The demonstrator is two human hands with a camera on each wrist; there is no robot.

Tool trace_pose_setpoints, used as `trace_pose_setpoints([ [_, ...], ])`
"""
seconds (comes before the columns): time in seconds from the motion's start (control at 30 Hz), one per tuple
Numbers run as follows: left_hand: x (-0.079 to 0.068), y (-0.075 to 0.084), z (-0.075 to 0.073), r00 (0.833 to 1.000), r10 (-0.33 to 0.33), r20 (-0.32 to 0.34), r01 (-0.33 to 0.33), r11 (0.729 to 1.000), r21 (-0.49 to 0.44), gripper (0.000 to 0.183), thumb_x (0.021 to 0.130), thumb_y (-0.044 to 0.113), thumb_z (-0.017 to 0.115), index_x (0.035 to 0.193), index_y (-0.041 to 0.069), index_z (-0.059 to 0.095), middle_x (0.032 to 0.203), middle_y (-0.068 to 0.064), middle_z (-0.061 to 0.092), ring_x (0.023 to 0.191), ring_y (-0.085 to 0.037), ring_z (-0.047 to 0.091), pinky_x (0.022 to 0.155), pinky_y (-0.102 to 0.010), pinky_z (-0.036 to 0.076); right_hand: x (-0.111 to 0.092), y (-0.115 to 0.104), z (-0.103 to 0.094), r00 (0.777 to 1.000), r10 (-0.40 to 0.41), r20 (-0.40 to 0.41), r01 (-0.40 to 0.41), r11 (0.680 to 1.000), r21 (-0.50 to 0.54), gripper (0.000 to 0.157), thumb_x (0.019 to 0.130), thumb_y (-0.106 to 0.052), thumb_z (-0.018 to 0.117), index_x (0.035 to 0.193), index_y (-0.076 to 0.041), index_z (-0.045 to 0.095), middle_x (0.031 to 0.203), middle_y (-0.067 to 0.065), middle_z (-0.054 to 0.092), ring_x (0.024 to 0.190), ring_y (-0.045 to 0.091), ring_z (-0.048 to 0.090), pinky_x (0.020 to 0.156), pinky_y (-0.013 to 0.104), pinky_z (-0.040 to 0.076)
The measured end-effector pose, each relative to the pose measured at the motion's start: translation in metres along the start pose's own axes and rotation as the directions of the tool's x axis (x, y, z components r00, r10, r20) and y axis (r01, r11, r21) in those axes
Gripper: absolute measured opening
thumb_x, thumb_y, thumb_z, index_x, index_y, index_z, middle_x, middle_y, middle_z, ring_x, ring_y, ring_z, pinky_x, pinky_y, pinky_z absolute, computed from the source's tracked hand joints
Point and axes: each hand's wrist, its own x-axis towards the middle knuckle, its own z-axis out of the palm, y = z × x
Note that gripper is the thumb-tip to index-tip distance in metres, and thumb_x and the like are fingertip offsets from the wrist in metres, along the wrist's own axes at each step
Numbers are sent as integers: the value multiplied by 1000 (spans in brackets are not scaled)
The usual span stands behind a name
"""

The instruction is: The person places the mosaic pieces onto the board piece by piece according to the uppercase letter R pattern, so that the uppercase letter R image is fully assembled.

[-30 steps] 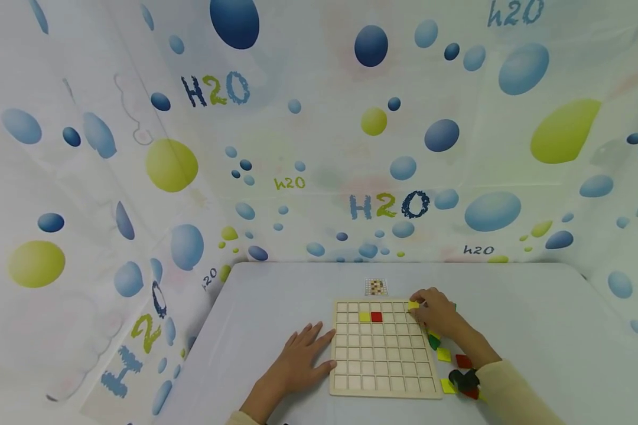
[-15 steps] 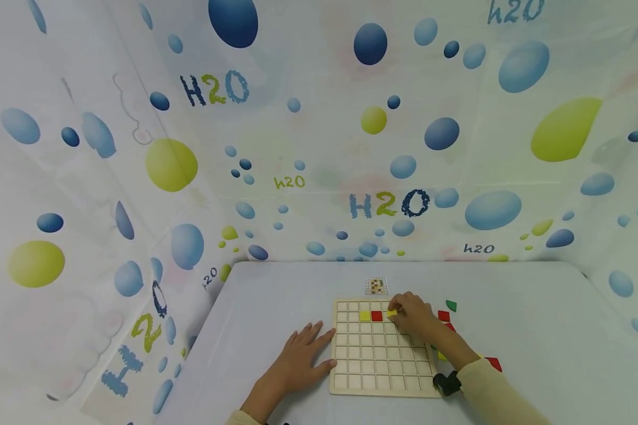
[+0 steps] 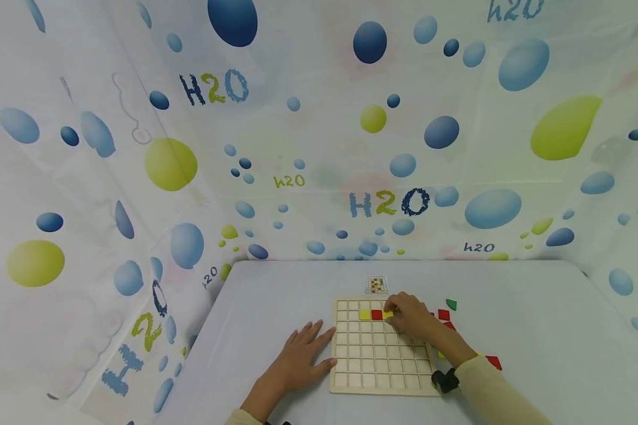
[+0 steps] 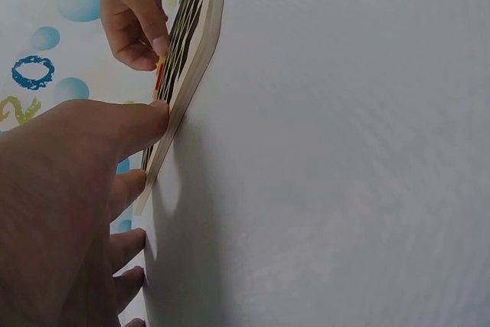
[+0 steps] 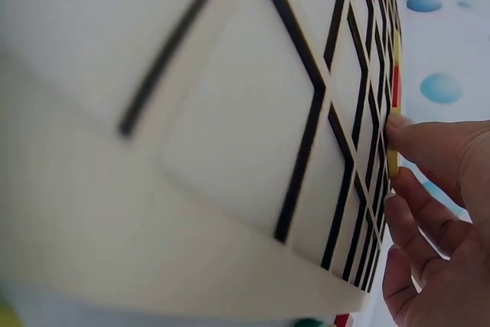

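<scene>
A pale wooden grid board (image 3: 385, 391) lies on the white table. On it, a yellow square tile (image 3: 364, 315) and a red square tile (image 3: 376, 315) sit side by side in the second row from the far edge. My right hand (image 3: 412, 319) pinches another yellow tile (image 5: 393, 160) between thumb and fingers, just right of the red one and right at the board's surface. The fingers partly cover this tile. My left hand (image 3: 300, 357) rests with spread fingers at the board's left edge, its thumb and index fingertip touching the rim.
A small printed card with a coloured grid pattern (image 3: 376, 284) lies behind the board. Right of the board are loose pieces, including a green piece (image 3: 451, 304) and a red tile (image 3: 443, 314); the right forearm partly hides others. A bubble-patterned sheet (image 3: 319, 147) rises behind the table.
My right hand has carried the yellow tile leftward from the board's far right corner to beside the red tile. Loose pieces it covered now show. The left hand has stayed in place.
</scene>
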Motion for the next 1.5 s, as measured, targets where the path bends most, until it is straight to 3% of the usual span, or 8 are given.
trace_pose_setpoints([
  [0.47, 1, 1, -1, 1000, -1, 4, 1, 1000, 0, 70, 102, 65, 53, 163, 33, 42, 172, -7, 34, 160, -36, 27, 127, -65, 21, 1, 2, -1, 999, -42, -10, 41, 998, -40, 12, 94, -13, 79, 102, -17, 72, 106, -1, 65, 101, 20, 58, 94, 50, 52],
  [0.63, 1, 1, 0, 1000, -2, 1, 2, 1000, 1, 69, 102, 64, 54, 163, 33, 43, 172, -7, 35, 160, -36, 28, 127, -65, 22, -1, 0, -1, 1000, -11, -14, 10, 999, -43, 10, 94, -15, 80, 101, -18, 73, 109, 1, 65, 104, 21, 58, 96, 51, 51],
  [0.87, 2, 2, 0, 1000, 2, 5, -2, 1000, -2, 69, 102, 64, 53, 163, 33, 43, 172, -7, 34, 160, -36, 27, 127, -65, 22, -7, 13, -20, 1000, -19, -22, 19, 1000, 13, 13, 97, -19, 76, 108, -13, 73, 114, 7, 63, 107, 27, 61, 95, 54, 51],
  [0.97, 1, 2, -1, 1000, 5, 3, -5, 1000, -3, 69, 102, 64, 53, 163, 32, 43, 172, -8, 35, 160, -36, 27, 127, -65, 22, -9, 30, -34, 999, 19, -40, -19, 1000, 20, 20, 100, -21, 73, 116, -8, 70, 116, 12, 62, 105, 28, 60, 93, 52, 55],
  [1.07, 1, 2, -1, 1000, 1, 2, -1, 1000, -2, 69, 102, 63, 53, 163, 32, 43, 172, -7, 35, 160, -36, 27, 127, -65, 21, -12, 47, -50, 992, 112, -64, -112, 994, 2, 28, 100, -21, 72, 122, -4, 67, 120, 19, 59, 104, 31, 59, 95, 53, 57],
  [1.27, 1, 1, 0, 1000, -2, 4, 2, 1000, 2, 69, 102, 64, 54, 163, 33, 43, 172, -7, 35, 160, -37, 28, 127, -65, 22, -24, 68, -80, 953, 293, -72, -298, 952, -75, 39, 96, -18, 77, 122, 6, 60, 119, 33, 50, 97, 39, 57, 94, 54, 58],
  [1.37, 0, 1, -1, 1000, 4, 2, -4, 1000, -1, 69, 102, 63, 54, 162, 32, 44, 171, -8, 35, 159, -38, 28, 126, -66, 22, -27, 77, -84, 949, 311, -50, -315, 945, -91, 34, 95, -15, 77, 115, 7, 61, 109, 28, 55, 95, 37, 57, 93, 53, 58],
  [1.5, 1, 0, -2, 1000, 8, 1, -8, 1000, 7, 69, 102, 63, 54, 163, 31, 44, 171, -9, 35, 159, -38, 29, 126, -66, 23, -28, 89, -83, 963, 268, -38, -270, 959, -82, 24, 96, -8, 74, 110, 7, 63, 101, 22, 61, 93, 34, 58, 96, 55, 58],
])
